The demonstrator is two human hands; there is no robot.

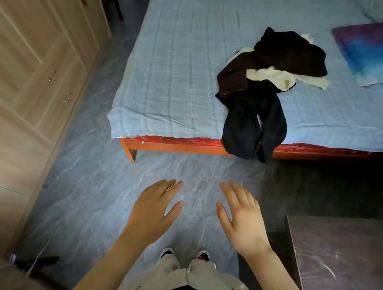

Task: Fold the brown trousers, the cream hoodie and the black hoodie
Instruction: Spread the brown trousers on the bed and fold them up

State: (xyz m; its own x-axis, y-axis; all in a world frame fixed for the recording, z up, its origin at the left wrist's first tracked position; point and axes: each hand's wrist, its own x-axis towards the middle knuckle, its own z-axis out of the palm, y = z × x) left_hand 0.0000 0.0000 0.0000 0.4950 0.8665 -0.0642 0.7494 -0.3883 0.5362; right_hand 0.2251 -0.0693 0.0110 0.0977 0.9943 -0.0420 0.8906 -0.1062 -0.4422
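Figure: folding not yet begun, three garments lying heaped on the bed.
The brown trousers, cream hoodie and black hoodie are lying tangled together, the black hoodie hanging over the bed's near edge. None is showing a fold, so all three are awaiting work. The left hand and right hand are hovering above the floor, well apart from the garments, each grip spread open and holding nothing.
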